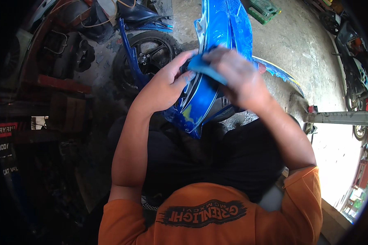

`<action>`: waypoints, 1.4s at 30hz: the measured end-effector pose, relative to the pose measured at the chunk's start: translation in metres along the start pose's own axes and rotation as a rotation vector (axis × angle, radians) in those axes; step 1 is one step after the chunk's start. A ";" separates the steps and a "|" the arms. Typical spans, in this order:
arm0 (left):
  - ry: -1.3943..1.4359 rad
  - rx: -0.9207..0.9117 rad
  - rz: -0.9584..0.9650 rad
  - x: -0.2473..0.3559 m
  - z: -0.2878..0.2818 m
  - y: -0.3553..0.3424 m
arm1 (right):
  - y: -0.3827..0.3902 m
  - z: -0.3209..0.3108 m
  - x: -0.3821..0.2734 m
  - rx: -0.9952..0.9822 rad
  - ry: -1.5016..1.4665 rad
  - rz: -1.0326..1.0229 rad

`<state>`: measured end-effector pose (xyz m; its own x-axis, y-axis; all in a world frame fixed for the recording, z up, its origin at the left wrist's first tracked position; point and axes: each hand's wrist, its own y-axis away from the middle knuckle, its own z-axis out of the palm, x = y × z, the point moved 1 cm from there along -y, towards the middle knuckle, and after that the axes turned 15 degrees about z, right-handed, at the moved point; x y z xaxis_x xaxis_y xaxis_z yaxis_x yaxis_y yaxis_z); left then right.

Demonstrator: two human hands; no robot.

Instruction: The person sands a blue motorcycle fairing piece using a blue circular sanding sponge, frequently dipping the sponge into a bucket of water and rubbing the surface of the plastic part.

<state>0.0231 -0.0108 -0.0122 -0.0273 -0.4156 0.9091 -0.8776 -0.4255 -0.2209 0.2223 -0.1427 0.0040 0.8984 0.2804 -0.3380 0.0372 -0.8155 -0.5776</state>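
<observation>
**Around me: bike parts and clutter**

Ahead of me, slightly left: black spoked wheel [143, 58] with its tyre, lying on grey concrete floor [292, 38]. Beyond it, black plastic panels [135, 13], heaped. Far left I've got a reddish-brown metal frame [32, 57], dark machinery [65, 49] beside it, exact kind unclear. Nearer me on that side, a brown box [67, 111] in shadow, then a red label [6, 129] at the rim. Green plastic item [264, 10] up top, right of centre, on the floor. On my right, a pale metal beam [339, 117] with a small red piece [312, 108] at its near end. Motorcycle [357, 87] along the right rim, partly cut off. Below the beam, glaring bright ground [333, 163], washed out. Wooden board [335, 220], bottom right.
</observation>
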 end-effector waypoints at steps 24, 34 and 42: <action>0.007 -0.110 -0.302 0.009 -0.004 -0.005 | -0.002 0.000 0.002 0.097 -0.039 0.096; 0.177 0.021 0.048 0.004 0.003 0.000 | -0.006 0.005 -0.010 0.072 -0.051 0.055; 0.055 -0.072 -0.154 0.006 -0.003 0.000 | -0.008 0.000 -0.002 0.071 -0.098 0.089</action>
<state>0.0216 -0.0104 -0.0054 0.0853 -0.3043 0.9487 -0.9054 -0.4211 -0.0537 0.2204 -0.1367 0.0088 0.8496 0.2593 -0.4592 -0.0750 -0.8026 -0.5919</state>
